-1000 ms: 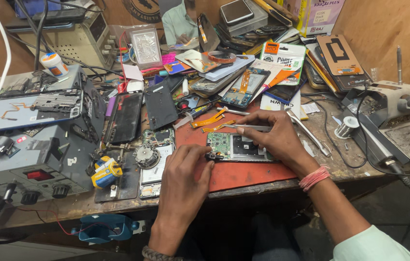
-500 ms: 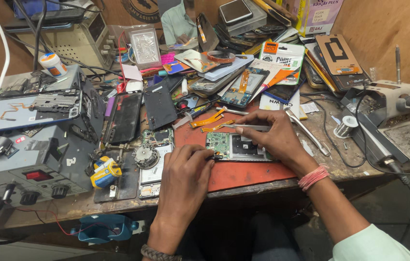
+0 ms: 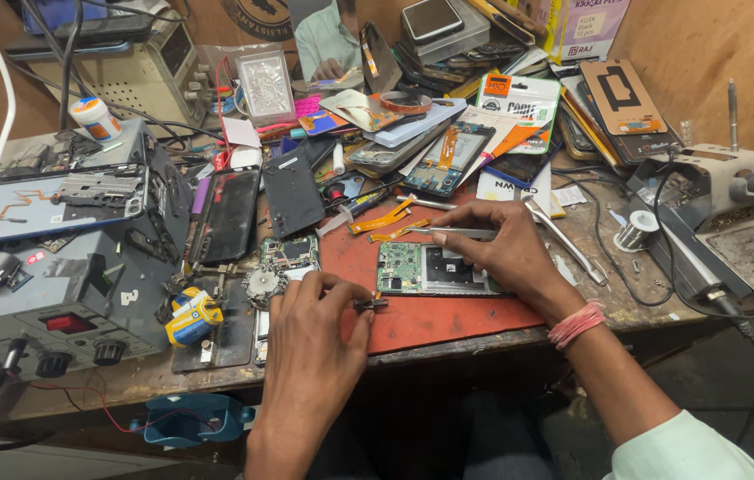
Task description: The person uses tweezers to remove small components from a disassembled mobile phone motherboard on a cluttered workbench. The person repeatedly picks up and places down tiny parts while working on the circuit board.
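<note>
The opened phone (image 3: 434, 269) lies flat on the red mat (image 3: 448, 316), near the mat's back edge; its bare circuit board looks light, stiff and fragile, best held by the frame edges. The right hand (image 3: 506, 249) rests over the phone's far side, fingers closed on tweezers (image 3: 452, 233). The left hand (image 3: 315, 333), at the mat's left edge, pinches a small dark part (image 3: 371, 304) just left of the phone.

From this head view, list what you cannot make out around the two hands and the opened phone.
- Small dark part pinched by the left hand: too small to identify.
- Right edge of the opened phone: hidden under the right hand.
- Tweezers: rear end hidden inside the right hand's grip.
- Red mat: partly hidden by both hands.
</note>
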